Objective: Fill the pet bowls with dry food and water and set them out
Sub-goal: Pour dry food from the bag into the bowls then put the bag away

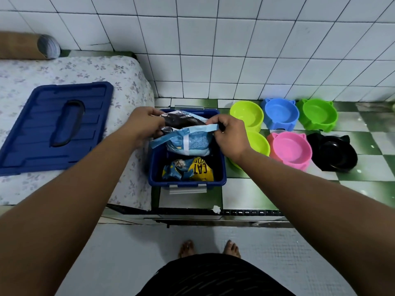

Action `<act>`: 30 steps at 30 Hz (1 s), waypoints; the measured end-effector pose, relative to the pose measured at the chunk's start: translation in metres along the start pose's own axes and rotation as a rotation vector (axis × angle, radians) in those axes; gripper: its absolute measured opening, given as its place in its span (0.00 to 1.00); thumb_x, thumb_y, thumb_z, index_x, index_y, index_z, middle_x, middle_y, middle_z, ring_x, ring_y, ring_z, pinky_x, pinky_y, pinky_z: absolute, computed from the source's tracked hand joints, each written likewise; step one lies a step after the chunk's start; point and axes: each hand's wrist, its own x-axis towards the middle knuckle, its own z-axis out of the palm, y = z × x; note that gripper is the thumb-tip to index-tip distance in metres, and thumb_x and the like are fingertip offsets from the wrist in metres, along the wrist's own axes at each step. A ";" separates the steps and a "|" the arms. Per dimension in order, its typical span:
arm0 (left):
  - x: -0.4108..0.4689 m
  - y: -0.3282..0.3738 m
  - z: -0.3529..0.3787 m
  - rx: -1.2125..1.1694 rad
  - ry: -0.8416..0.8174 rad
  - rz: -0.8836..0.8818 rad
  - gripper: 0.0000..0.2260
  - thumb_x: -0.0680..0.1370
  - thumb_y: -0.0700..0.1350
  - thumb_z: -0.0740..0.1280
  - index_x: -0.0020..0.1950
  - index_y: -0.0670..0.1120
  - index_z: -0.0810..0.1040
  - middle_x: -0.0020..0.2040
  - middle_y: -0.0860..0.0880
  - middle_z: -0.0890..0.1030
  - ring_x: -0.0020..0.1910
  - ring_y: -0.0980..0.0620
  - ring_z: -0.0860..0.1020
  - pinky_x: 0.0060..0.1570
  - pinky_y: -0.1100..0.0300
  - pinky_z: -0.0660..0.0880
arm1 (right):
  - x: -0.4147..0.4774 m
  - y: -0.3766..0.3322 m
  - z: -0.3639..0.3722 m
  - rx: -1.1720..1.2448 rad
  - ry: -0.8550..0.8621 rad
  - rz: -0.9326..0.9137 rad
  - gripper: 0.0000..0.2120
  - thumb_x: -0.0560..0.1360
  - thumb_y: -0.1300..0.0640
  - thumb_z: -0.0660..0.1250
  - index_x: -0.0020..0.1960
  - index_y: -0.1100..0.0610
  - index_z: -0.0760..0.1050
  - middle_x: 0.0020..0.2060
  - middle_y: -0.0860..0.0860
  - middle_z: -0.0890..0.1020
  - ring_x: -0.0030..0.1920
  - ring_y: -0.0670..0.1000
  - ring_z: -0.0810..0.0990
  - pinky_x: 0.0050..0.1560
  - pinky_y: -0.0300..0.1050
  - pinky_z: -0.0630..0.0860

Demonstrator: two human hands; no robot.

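A light-blue pet food bag (188, 144) stands in a dark blue storage box (222, 167) on the floor. Its top is pulled open and dark kibble shows inside. My left hand (143, 124) grips the bag's left edge and my right hand (229, 133) grips its right edge. A crumpled blue and yellow cat food bag (190, 169) lies in the front of the box. To the right stand several empty bowls: a lime one (246, 113), a blue one (281, 113), a green one (318, 114), a pink one (291, 150), a black one (335, 153), and a second lime one (259, 144) partly behind my right wrist.
The box's blue lid (57, 124) lies on a flower-patterned mattress (132, 82) to the left. A white tiled wall (213, 50) rises behind the box and bowls. The bowls rest on green and white floor tiles (363, 167). A raised threshold (213, 214) runs in front of my feet.
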 end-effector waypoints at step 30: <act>-0.006 0.019 0.065 -0.312 -0.261 0.094 0.12 0.82 0.34 0.63 0.64 0.40 0.78 0.47 0.43 0.81 0.39 0.50 0.79 0.39 0.59 0.81 | 0.015 -0.076 -0.108 0.064 0.432 -0.196 0.18 0.69 0.69 0.60 0.47 0.50 0.82 0.46 0.49 0.85 0.50 0.51 0.84 0.52 0.52 0.80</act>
